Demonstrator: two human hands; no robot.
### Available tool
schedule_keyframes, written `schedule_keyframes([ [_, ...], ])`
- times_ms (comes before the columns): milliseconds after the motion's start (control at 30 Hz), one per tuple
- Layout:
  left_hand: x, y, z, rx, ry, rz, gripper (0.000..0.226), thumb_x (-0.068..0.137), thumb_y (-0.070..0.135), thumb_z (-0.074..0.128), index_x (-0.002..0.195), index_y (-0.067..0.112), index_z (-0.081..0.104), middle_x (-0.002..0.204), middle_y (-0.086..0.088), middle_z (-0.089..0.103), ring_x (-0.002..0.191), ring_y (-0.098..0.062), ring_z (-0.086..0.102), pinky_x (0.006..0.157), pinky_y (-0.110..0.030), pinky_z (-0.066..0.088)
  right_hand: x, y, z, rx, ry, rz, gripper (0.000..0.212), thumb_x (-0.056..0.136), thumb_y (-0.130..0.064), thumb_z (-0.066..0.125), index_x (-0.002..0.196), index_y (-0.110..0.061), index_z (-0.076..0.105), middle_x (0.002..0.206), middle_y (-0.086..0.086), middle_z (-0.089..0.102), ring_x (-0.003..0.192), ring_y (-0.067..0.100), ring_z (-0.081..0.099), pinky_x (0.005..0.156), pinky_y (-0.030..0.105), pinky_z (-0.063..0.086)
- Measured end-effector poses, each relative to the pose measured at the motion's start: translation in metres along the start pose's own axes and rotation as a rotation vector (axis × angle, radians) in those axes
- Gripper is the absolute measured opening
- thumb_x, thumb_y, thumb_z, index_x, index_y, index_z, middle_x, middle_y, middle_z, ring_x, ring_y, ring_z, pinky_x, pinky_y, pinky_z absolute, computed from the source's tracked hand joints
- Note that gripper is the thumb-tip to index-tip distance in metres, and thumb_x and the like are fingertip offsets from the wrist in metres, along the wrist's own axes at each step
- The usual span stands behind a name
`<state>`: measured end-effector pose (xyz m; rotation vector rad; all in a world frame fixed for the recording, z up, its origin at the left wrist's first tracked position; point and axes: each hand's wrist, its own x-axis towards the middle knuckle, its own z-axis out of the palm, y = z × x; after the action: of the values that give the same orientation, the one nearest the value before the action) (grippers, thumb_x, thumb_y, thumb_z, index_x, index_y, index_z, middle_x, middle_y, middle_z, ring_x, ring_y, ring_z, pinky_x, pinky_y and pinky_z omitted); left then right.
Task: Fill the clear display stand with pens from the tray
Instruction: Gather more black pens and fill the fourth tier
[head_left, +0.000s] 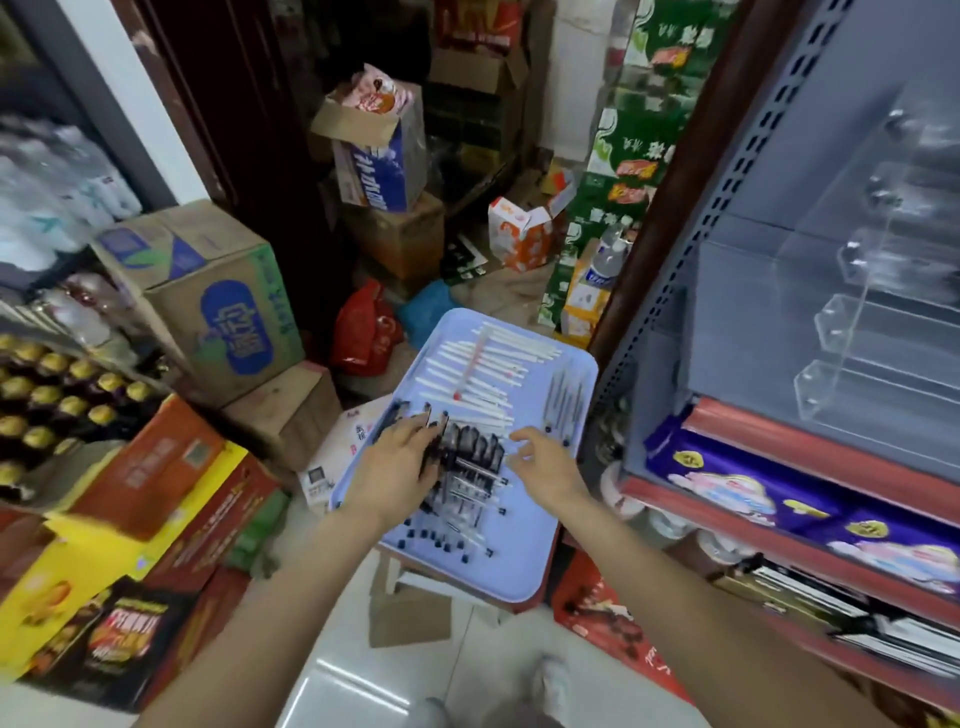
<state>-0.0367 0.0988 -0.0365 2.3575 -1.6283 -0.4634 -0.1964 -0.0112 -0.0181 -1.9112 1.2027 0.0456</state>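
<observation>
Setting: cluttered stockroom with a pale tiled floor (358, 670), seen from above.
Far left: shrink-wrapped gold-capped dark bottles (57, 395) above red and yellow printed cartons (119, 525).
Left rear: brown cardboard box with blue and green print (218, 306), set on a plain brown carton.
Left hand (397, 460): fingers spread and slightly bent, fingertips resting on the dark pens; whether any pen is gripped cannot be told.
Tray: pale blue rounded rectangular plastic tray (519, 561), centre of view, just left of the shelf unit; its support is hidden.
Tray contents: white slim pens (488, 364) at the far end, one red-tipped pen lying across them; clear-barrelled black-capped pens (467, 473) heaped at the middle and near end; a small group of grey pens (563, 400) by the right rim.
Right hand (548, 465): fingers loosely curled and apart, over the tray's right part, holding nothing.
Shelf unit: grey perforated metal shelving with red edge strips (779, 457).
Display stand: clear acrylic tiered display stand (852, 332) on the upper shelf, well apart from both hands; no pens visible in its tiers.
Lower shelf: purple printed packets (727, 483).
</observation>
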Motion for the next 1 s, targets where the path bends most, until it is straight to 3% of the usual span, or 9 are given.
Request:
schedule_keyframes([
  [100, 0.001, -0.013, 0.009, 0.039, -0.084, 0.016, 0.06, 0.096, 0.038, 0.044, 0.148, 0.022, 0.019, 0.158, 0.002, 0.007, 0.146, -0.019, 0.008, 0.116, -0.036, 0.021, 0.013, -0.004, 0.012, -0.043, 0.021, 0.036, 0.039, 0.098, -0.02, 0.047, 0.135, -0.012, 0.042, 0.115, 0.022, 0.059, 0.086, 0.034, 0.06, 0.074, 0.045, 0.049],
  [233, 0.002, -0.02, 0.014, 0.098, -0.137, 0.024, 0.07, 0.095, 0.044, 0.043, 0.149, 0.028, 0.002, 0.158, 0.004, -0.005, 0.146, -0.016, -0.001, 0.117, -0.036, 0.016, 0.031, -0.011, 0.022, -0.122, 0.054, 0.069, 0.043, 0.094, -0.03, 0.055, 0.131, -0.013, 0.042, 0.09, 0.016, 0.053, 0.051, 0.019, 0.045, 0.044, 0.03, 0.033],
  [333, 0.0, -0.023, 0.017, 0.049, -0.163, 0.004, 0.073, 0.094, 0.043, 0.046, 0.149, 0.028, 0.0, 0.158, 0.003, -0.006, 0.146, -0.016, -0.002, 0.117, -0.033, 0.013, 0.038, -0.016, 0.025, -0.134, 0.049, 0.082, 0.044, 0.091, -0.029, 0.06, 0.128, -0.014, 0.041, 0.076, 0.006, 0.038, 0.054, 0.018, 0.041, 0.045, 0.029, 0.029],
  [500, 0.0, -0.026, 0.019, -0.103, -0.152, -0.028, 0.072, 0.094, 0.033, 0.051, 0.149, 0.027, 0.006, 0.158, 0.004, -0.004, 0.146, -0.018, 0.004, 0.114, -0.033, 0.022, 0.047, -0.02, 0.023, -0.08, 0.026, 0.094, 0.019, 0.088, -0.02, 0.064, 0.092, -0.009, 0.049, 0.088, 0.007, 0.045, 0.075, 0.028, 0.051, 0.063, 0.032, 0.037],
  [600, 0.0, -0.025, 0.019, -0.178, -0.165, -0.05, 0.072, 0.094, 0.03, 0.052, 0.149, 0.027, 0.006, 0.158, 0.006, -0.007, 0.143, -0.022, 0.018, 0.107, -0.035, 0.034, 0.053, -0.02, 0.021, -0.044, 0.026, 0.129, 0.042, 0.087, -0.016, 0.065, 0.062, -0.016, 0.032, 0.066, 0.003, 0.032, 0.059, 0.021, 0.035, 0.06, 0.035, 0.038],
  [667, 0.0, -0.024, 0.019, -0.198, -0.167, -0.053, 0.071, 0.094, 0.028, 0.052, 0.15, 0.026, 0.007, 0.158, 0.006, -0.007, 0.142, -0.021, 0.02, 0.104, -0.033, 0.035, 0.052, -0.022, 0.017, -0.004, 0.007, 0.17, 0.046, 0.087, -0.011, 0.065, 0.058, -0.017, 0.03, 0.064, 0.004, 0.032, 0.066, 0.029, 0.044, 0.074, 0.046, 0.053],
  [800, 0.0, -0.019, 0.018, -0.258, -0.146, -0.062, 0.068, 0.094, 0.023, 0.052, 0.149, 0.024, 0.012, 0.158, 0.004, -0.005, 0.141, -0.019, 0.022, 0.103, -0.031, 0.036, 0.049, -0.024, 0.005, 0.072, 0.017, 0.193, 0.035, 0.086, -0.001, 0.063, 0.061, -0.012, 0.043, 0.103, 0.031, 0.062, 0.109, 0.045, 0.058, 0.087, 0.054, 0.051],
  [867, 0.001, -0.017, 0.017, -0.275, -0.122, -0.061, 0.064, 0.094, 0.022, 0.052, 0.148, 0.021, 0.019, 0.158, 0.003, 0.0, 0.141, -0.019, 0.024, 0.105, -0.029, 0.033, 0.05, -0.02, 0.002, 0.158, 0.032, 0.196, 0.01, 0.085, 0.002, 0.064, 0.078, -0.004, 0.06, 0.123, 0.027, 0.058, 0.112, 0.04, 0.057, 0.09, 0.05, 0.052],
  [1000, 0.004, -0.012, 0.014, -0.35, -0.077, -0.089, 0.054, 0.094, 0.019, 0.051, 0.144, 0.018, 0.03, 0.156, 0.001, 0.011, 0.127, -0.025, 0.044, 0.092, -0.024, 0.035, 0.049, -0.013, -0.01, 0.242, 0.064, 0.143, 0.023, 0.082, 0.0, 0.069, 0.104, 0.002, 0.065, 0.122, 0.02, 0.059, 0.107, 0.036, 0.059, 0.09, 0.046, 0.052],
])
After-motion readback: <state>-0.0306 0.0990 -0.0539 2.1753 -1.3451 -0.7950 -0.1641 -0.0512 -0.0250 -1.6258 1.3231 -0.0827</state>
